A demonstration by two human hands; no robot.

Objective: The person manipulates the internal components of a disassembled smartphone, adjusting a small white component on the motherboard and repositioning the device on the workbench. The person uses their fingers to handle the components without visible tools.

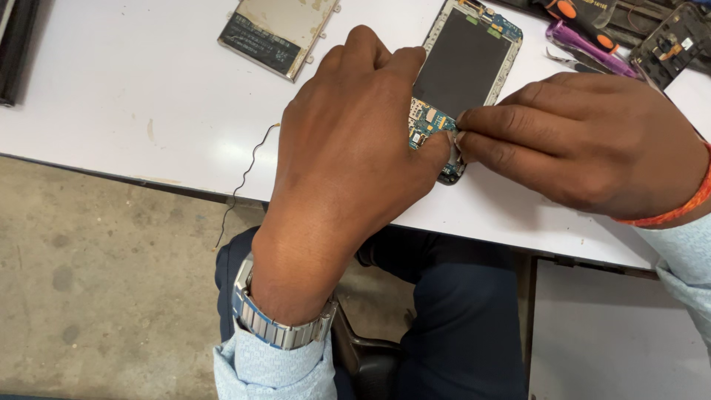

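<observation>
An opened phone body [465, 59] lies on the white table [133, 96], its dark inner panel facing up inside a silver frame. At its near end sits a small blue circuit board [425, 124]. My left hand [348, 155] covers the phone's lower left side, fingers curled down onto it. My right hand [585, 144] comes in from the right, thumb and forefinger pinched at the edge of the circuit board. What lies under my left palm is hidden.
A metal phone plate with a dark strip [275, 31] lies at the back. A thin black wire [248, 170] hangs over the table's front edge. A purple-handled tool [585, 46], orange-handled tools [578, 11] and another phone part [675, 41] sit at the back right.
</observation>
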